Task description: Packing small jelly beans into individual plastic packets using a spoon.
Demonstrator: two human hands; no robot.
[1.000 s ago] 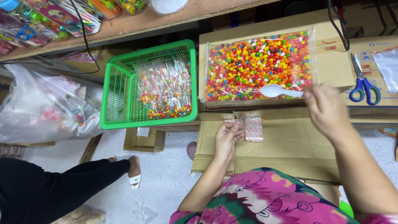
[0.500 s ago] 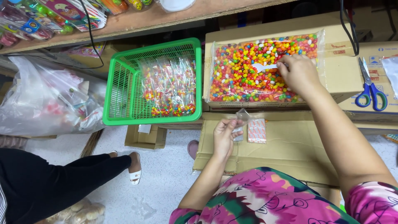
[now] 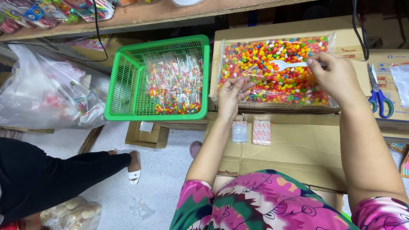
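A big open bag of many-coloured candies (image 3: 277, 59) lies on a cardboard box. My right hand (image 3: 332, 76) grips the handle of a white plastic spoon (image 3: 283, 64), whose bowl rests on the candies. Over the bag's left side, my left hand (image 3: 232, 91) pinches a small clear plastic bag (image 3: 253, 76) held up beside the spoon. Two small stacks of flat packets, one clear (image 3: 240, 131) and one orange-white (image 3: 261, 133), lie on the cardboard (image 3: 298, 149) in front of me.
A green plastic basket (image 3: 128, 85) with several filled candy packets (image 3: 174, 83) stands to the left. Blue scissors (image 3: 379, 96) lie at the right. A wooden shelf (image 3: 140, 15) runs above. Another person's leg in black and a white sandal (image 3: 134, 168) rest on the floor, near clear sacks (image 3: 42, 89).
My left hand rose from the cardboard to the candy bag, holding a small clear bag. My right hand shifted right with the spoon, laying its bowl on the candies.
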